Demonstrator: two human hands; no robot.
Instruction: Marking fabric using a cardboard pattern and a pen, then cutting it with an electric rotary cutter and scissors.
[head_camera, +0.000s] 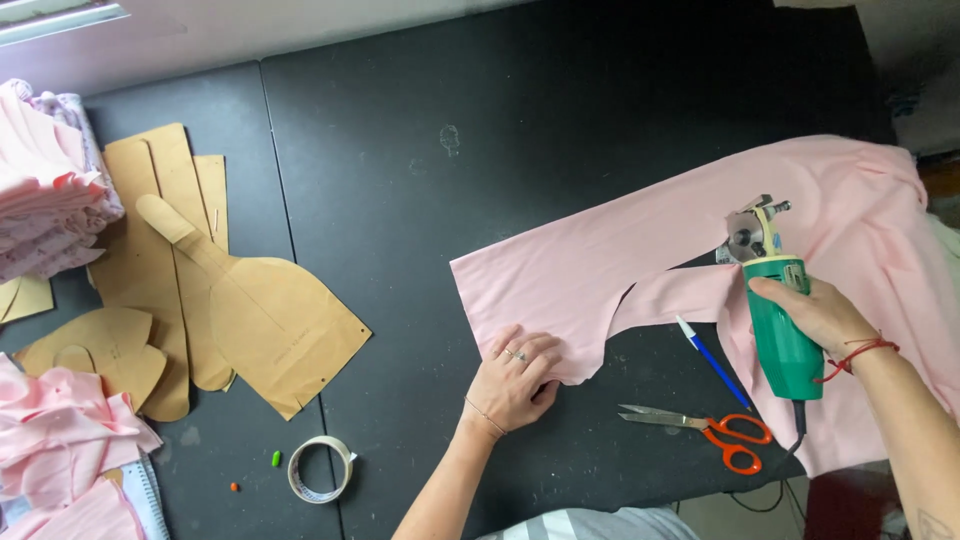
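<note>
Right hand (815, 315) grips the green rotary cutter (780, 320) at three o'clock on the table (400, 180); left hand (515, 380) lies open, pinning the pink fabric (600, 270); a curved cut already runs between them, most cloth uncut.

No packages, signs or screens in view. Only label-like item: small pale sticker strip (768, 228) on the green electric cutter's (783, 325) yellow upper housing, too small to make out.
</note>
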